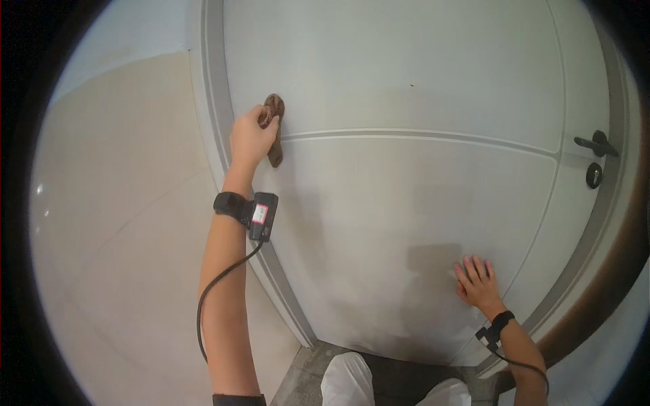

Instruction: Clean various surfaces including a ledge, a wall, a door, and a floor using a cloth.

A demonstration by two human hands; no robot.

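Observation:
My left hand (255, 133) grips a bunched brown cloth (275, 152) against the white door (386, 203), near its left edge where a horizontal groove begins. Part of the cloth sticks out above the fingers and part hangs below them. Lower down on the right, my right hand (476, 284) has its fingers spread and holds nothing. It is at the door's surface; whether the palm touches it cannot be told. Each wrist wears a black strap with a small cabled device.
A black door handle (596, 144) sits at the door's right side, above a round black lock (594, 175). The door frame (216, 91) borders a beige tiled wall (132, 167) on the left. Below are my knees in white trousers (348, 380) and a grey floor (310, 368).

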